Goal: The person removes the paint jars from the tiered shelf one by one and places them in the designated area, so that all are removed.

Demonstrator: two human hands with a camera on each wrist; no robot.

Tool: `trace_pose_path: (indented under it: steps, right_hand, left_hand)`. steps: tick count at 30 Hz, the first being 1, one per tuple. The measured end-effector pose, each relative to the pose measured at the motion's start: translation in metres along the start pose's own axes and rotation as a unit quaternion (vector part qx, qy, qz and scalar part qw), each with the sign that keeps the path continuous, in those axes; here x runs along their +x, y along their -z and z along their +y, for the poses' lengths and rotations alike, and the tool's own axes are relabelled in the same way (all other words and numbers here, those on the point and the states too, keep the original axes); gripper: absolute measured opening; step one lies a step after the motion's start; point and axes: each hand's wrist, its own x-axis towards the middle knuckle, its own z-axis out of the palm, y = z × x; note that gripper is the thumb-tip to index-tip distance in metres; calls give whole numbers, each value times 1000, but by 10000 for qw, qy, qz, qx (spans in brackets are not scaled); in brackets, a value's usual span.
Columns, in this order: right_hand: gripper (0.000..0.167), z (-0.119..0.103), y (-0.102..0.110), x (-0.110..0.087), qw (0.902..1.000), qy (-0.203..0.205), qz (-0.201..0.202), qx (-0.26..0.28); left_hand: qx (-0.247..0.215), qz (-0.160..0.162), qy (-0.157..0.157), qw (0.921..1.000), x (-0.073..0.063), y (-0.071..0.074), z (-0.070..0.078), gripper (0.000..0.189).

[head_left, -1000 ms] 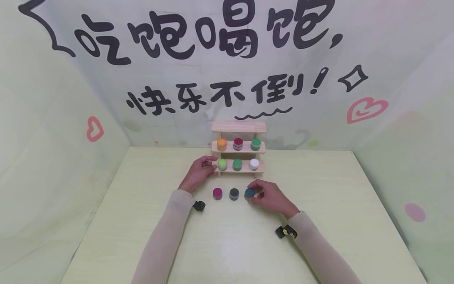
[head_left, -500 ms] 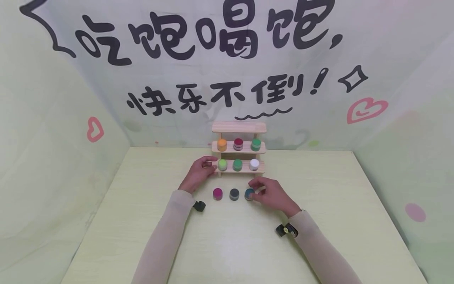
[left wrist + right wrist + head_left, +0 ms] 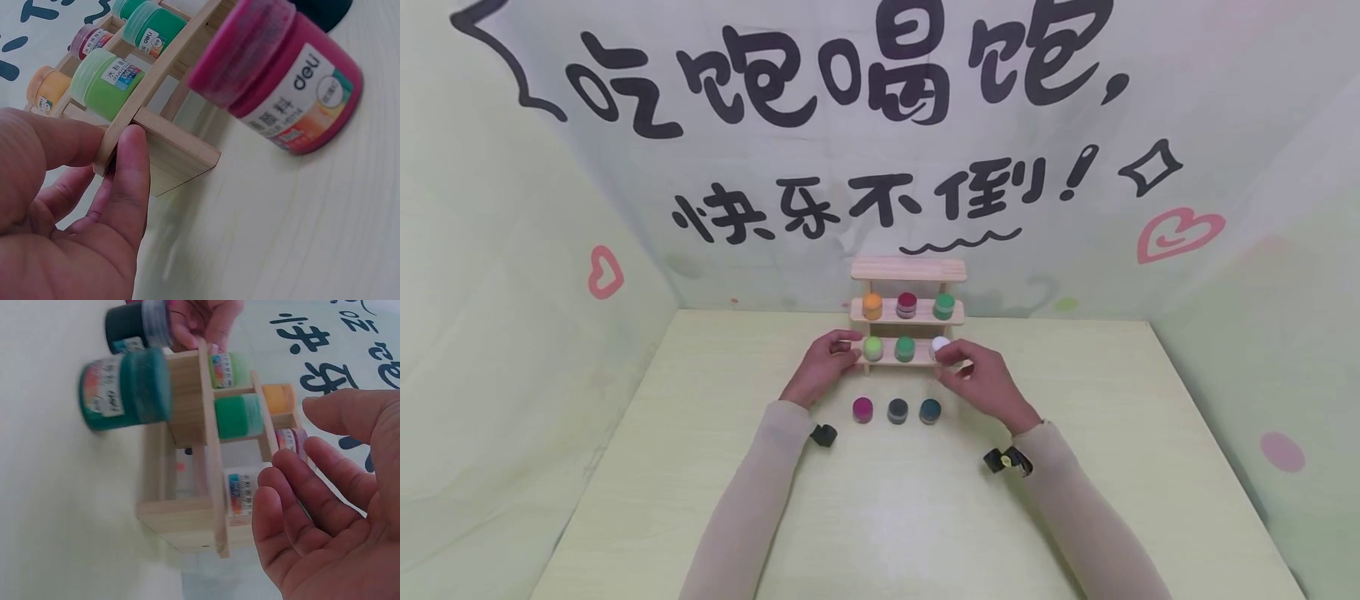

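Note:
A stepped wooden rack (image 3: 908, 268) stands at the back of the table with small paint jars on its two lower shelves. My left hand (image 3: 822, 368) pinches the left end of the bottom shelf (image 3: 128, 115), beside the light green paint jar (image 3: 872, 348). At the other end my right hand (image 3: 988, 385) hovers by the white paint jar (image 3: 938, 344), partly covering it. Its fingers are loosely bent and apart, with nothing between them in the right wrist view. In front of the rack, a magenta jar (image 3: 862, 409), a dark grey jar (image 3: 897, 410) and a teal jar (image 3: 930, 410) form a row.
A green jar (image 3: 905, 348) sits mid-bottom shelf. The middle shelf bears an orange jar (image 3: 872, 306), a crimson jar (image 3: 907, 305) and another green jar (image 3: 944, 307). Behind the rack hangs a pale cloth (image 3: 760, 275) with black lettering; cloth walls flank the table (image 3: 715, 517).
My right hand has let go of the teal jar and moved up and away to the white jar on the bottom shelf. The left hand keeps its hold on the rack.

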Motion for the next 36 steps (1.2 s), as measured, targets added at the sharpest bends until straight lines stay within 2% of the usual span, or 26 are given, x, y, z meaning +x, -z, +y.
trace_pose_path:
  steps: [9,16,21,28,36]
  right_hand:
    - [26,-3,12,18,9949,110,1001,-72]
    - [37,-1,16,34,9852,174,1692,210]
    - [47,2,16,45,9843,74,1743,259]
    - [51,5,13,57,9868,-100,1603,229]
    - [53,5,11,66,9895,-168,1423,-179]
  left_hand:
    - [37,35,-5,10000,-2,-1,-2,30]
    - [-106,-11,-41,9999,-2,-1,-2,30]
    - [-39,-28,-26,10000,-1,1,-2,30]
    - [26,-38,-19,10000,0,2,-2,33]
    - [-15,34,-108,9999,-1,1,-3,29]
